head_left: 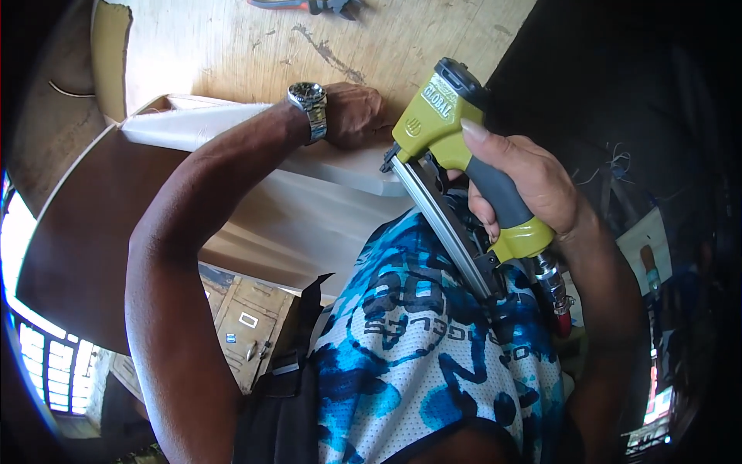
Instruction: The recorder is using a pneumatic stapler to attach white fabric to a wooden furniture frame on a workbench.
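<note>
- On the right, we hold a yellow-green nail gun [452, 148], our right hand [537, 182] wrapped firmly around its dark handle.
- Left of it, our left hand [354, 114] lies at a long pale piece [336, 172]; we cannot tell whether it grips.
- Farther off, we see pliers [315, 5] on the wooden surface [417, 42].

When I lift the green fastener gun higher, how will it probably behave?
The green fastener gun should feel stiff, given its straight metal magazine. The bulky head probably makes it top-heavy. The matte dark grip seems unlikely to slip.
</note>
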`<state>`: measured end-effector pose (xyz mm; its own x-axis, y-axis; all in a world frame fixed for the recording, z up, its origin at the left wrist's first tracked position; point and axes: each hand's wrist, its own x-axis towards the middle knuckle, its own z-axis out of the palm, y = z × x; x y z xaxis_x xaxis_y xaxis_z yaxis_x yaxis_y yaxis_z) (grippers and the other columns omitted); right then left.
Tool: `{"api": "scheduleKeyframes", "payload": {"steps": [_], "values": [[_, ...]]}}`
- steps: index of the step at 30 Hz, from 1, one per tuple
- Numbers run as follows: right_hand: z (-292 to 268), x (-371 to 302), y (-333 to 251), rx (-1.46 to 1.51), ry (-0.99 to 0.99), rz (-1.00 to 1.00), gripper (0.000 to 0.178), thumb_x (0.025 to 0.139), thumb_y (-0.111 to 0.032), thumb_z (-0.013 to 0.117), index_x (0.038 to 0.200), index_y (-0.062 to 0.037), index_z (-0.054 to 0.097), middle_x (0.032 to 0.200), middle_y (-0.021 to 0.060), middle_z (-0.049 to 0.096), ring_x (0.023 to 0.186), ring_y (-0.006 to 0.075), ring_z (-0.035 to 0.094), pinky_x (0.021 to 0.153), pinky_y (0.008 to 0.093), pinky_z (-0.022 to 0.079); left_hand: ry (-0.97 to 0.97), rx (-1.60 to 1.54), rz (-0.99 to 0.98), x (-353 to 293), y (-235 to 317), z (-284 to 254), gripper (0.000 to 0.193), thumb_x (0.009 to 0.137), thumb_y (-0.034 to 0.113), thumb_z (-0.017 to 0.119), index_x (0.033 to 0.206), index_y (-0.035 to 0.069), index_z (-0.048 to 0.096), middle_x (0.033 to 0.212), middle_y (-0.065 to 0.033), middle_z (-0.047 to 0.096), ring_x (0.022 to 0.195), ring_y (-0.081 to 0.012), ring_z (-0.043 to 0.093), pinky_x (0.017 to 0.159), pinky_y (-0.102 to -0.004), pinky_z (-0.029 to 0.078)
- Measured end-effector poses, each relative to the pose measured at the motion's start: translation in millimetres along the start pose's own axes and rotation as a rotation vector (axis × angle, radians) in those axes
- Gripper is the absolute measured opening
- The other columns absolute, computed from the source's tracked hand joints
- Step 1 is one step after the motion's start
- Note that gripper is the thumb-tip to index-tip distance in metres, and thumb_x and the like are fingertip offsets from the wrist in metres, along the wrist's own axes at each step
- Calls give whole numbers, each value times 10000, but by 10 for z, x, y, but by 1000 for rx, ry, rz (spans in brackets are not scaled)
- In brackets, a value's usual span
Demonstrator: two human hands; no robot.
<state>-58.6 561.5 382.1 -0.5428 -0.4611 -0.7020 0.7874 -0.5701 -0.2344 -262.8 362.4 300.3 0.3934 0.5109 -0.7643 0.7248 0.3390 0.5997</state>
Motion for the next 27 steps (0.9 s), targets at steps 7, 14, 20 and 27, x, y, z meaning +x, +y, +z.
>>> {"api": "scheduleKeyframes", "payload": {"steps": [7,14,20,27], "values": [[-8,-75,-11,-101,35,-71,617,969,-591,487,891,11,598,561,31,577,458,94,569,462,221,492,163,-75,80,164,14,73,409,927,352,627,694,17,631,671,-192,634,668,-361,635,639,-423,519],[125,-52,-95,-152,3,-106,604,994,-571,443,884,4,593,554,32,574,462,96,563,462,218,481,296,-186,314,215,30,109,239,879,264,652,987,54,682,940,-194,713,860,-362,682,796,-408,546],[246,-1,-161,-97,-16,-102,584,995,-560,455,933,8,573,577,28,575,463,98,560,449,217,469,356,-193,551,295,-131,124,265,834,207,684,1071,90,665,992,-174,713,922,-360,678,814,-416,545],[237,-154,-200,-141,29,-212,576,1006,-534,441,919,17,588,567,38,572,448,104,540,476,224,466,162,-274,270,24,-246,-83,406,894,333,685,695,-18,637,686,-189,655,597,-300,567,596,-418,451]]}}
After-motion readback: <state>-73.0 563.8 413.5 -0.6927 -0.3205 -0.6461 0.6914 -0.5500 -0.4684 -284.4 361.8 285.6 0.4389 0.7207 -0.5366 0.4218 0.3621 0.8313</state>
